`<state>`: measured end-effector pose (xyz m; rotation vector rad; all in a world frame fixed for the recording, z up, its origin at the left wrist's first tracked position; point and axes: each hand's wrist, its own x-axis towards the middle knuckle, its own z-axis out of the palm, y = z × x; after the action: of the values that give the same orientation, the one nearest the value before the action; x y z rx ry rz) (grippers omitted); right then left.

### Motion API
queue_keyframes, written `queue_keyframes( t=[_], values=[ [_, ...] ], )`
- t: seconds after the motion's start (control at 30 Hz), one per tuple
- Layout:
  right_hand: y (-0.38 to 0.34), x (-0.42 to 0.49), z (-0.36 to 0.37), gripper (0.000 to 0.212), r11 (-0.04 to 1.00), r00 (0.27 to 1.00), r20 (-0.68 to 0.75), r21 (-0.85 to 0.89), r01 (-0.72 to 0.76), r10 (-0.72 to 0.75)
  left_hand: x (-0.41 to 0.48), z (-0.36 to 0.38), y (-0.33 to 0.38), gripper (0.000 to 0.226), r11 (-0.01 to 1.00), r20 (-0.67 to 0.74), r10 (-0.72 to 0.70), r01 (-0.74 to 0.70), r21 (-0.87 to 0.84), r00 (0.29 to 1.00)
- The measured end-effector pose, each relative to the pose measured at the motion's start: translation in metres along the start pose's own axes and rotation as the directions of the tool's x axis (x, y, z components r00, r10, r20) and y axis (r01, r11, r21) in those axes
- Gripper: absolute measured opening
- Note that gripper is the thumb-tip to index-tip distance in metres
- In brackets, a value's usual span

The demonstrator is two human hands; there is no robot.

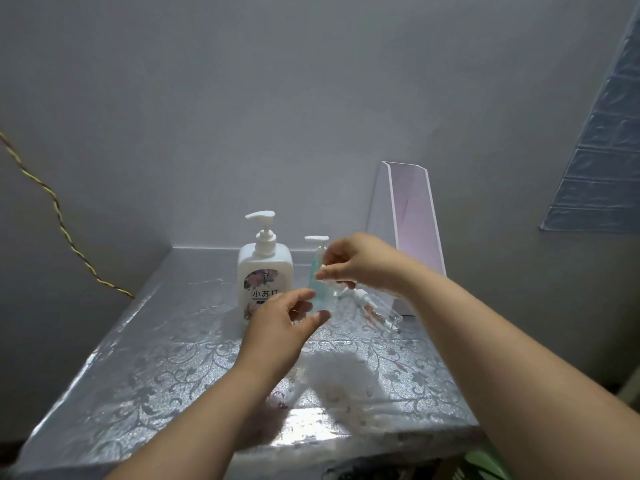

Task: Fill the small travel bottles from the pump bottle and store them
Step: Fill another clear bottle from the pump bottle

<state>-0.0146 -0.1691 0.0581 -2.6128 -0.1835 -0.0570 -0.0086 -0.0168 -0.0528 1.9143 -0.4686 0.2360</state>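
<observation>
Small clear travel bottle [320,292] stands upright, long axis vertical, between both hands, just right of pump bottle [265,268]. Left hand [280,323] half-curled around its base; right hand [353,263] pinches its top, nearer the cap. Firm grip unclear.

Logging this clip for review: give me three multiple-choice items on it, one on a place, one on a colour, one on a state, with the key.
1. Where does the large white pump bottle stand?
A. left of the hands' small bottle
B. inside the pink holder
C. on the floor

2. What colour is the liquid in the small pump bottle?
A. red
B. pale teal
C. black

3. How is the clear bottle by the pink holder placed?
A. upright
B. hanging
C. lying on the table

Key: 1 A, it stands left of both hands; 2 B, teal shows through it; 3 C, it lies on its side.
</observation>
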Motion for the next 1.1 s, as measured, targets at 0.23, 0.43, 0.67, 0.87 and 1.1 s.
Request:
queue_keyframes(
  t=[0.23,0.43,0.67,0.87,1.1],
  values=[
    [-0.007,-0.003,-0.010,0.019,0.998,0.993,0.097,-0.015,0.069,-0.067,0.002,-0.010,-0.002,0.049,0.999,-0.015,-0.033,0.033,-0.010,0.999],
    [-0.012,-0.001,-0.007,0.025,0.995,0.992,0.120,-0.084,0.060,-0.049,0.002,-0.018,-0.006,0.052,0.998,-0.001,-0.055,0.055,-0.008,0.998],
    [-0.017,0.003,-0.004,0.029,0.998,0.987,0.158,-0.059,0.037,-0.027,0.001,-0.024,-0.012,0.047,0.997,-0.007,-0.063,0.063,0.035,0.998],
    [-0.017,0.006,-0.004,0.035,0.998,0.985,0.167,-0.032,0.051,-0.045,0.001,-0.028,-0.014,0.044,0.997,0.000,-0.074,0.074,0.035,0.997],
    [-0.015,0.005,0.001,0.014,0.999,0.994,0.100,-0.019,0.047,-0.045,0.001,-0.029,-0.015,0.042,0.995,0.036,-0.086,0.083,0.059,0.996]
  ],
)
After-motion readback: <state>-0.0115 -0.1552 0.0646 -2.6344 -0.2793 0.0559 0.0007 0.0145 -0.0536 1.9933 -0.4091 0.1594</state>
